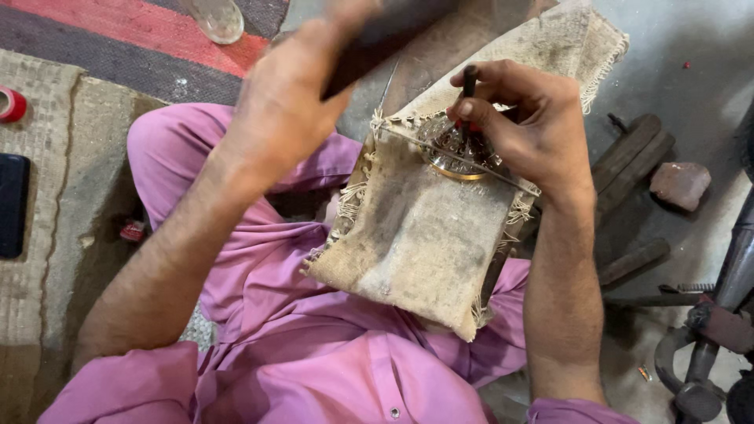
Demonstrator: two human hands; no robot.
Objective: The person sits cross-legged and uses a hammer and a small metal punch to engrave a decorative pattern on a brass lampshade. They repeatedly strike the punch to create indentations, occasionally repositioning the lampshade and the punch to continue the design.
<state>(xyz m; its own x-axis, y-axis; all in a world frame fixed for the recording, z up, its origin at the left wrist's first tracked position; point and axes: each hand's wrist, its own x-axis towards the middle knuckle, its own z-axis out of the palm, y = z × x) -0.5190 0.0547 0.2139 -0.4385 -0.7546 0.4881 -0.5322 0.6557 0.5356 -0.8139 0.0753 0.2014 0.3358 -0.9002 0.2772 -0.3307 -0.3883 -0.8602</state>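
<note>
While the right hand (pixel 522 118) fingers pinch a thin dark punch (pixel 469 82) upright on the round metal piece (pixel 455 153), the left hand (pixel 290 94) is closed around a dark hammer (pixel 377 39).
The metal piece lies near the top edge of a burlap pad (pixel 416 235) on the lap; grey floor (pixel 691 71) lies open to the right, woven mats (pixel 47 157) to the left.

A round engraved metal piece (pixel 455 149), silvery with a brassy rim, lies flat near the upper right edge of a worn burlap pad (pixel 416 235). A dark slender punch (pixel 469 86) stands nearly upright, tip on the piece. A dark hammer (pixel 377 43), blurred, hangs above the pad's upper left corner.
</note>
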